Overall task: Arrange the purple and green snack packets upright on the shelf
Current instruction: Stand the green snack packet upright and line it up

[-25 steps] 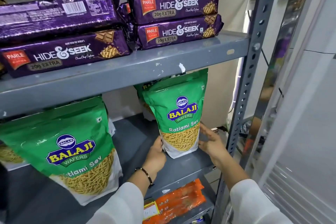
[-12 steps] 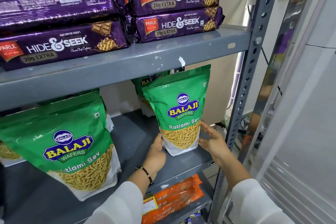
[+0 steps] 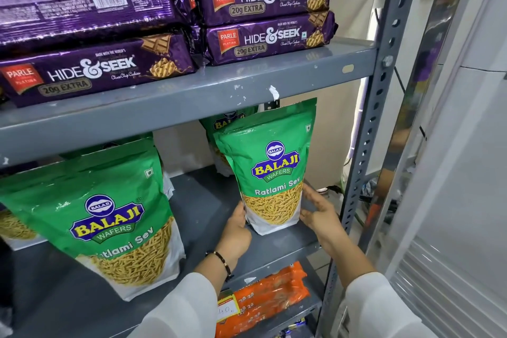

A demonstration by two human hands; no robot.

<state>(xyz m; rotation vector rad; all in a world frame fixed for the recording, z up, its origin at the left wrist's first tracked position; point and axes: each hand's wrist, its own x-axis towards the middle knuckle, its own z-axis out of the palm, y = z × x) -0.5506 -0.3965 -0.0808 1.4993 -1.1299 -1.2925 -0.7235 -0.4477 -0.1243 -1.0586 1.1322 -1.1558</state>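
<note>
At a grey metal shelving rack (image 3: 192,101) with a perforated upright post (image 3: 384,85) on its right side, a person in white sleeves steadies a green stand-up pouch of Balaji Ratlami Sev (image 3: 270,170) on the middle shelf (image 3: 203,200). On the upper shelf lie four long purple foil Hide & Seek biscuit packets, flat on their sides in two stacks of two: the left stack (image 3: 90,44) with its top packet turned barcode-side out, the right stack (image 3: 266,16) with both labels facing forward. A larger-looking green Balaji pouch (image 3: 109,217) stands at the near left of the middle shelf, leaning slightly, with part of another like it (image 3: 13,225) at the frame's left edge. A further green pouch (image 3: 225,129) stands behind the one being handled, mostly hidden. That pouch is upright near the right end of the middle shelf, its base on the shelf surface. The left hand (image 3: 236,233), a dark beaded bracelet (image 3: 222,261) on its wrist, presses against the pouch's lower left edge; its fingertips are hidden behind the pouch. The right hand (image 3: 321,214) rests against the lower right edge, fingers loosely apart and extended along the side. An orange plastic packet (image 3: 263,296) with a yellow price sticker (image 3: 227,307) lies on the shelf below.
</note>
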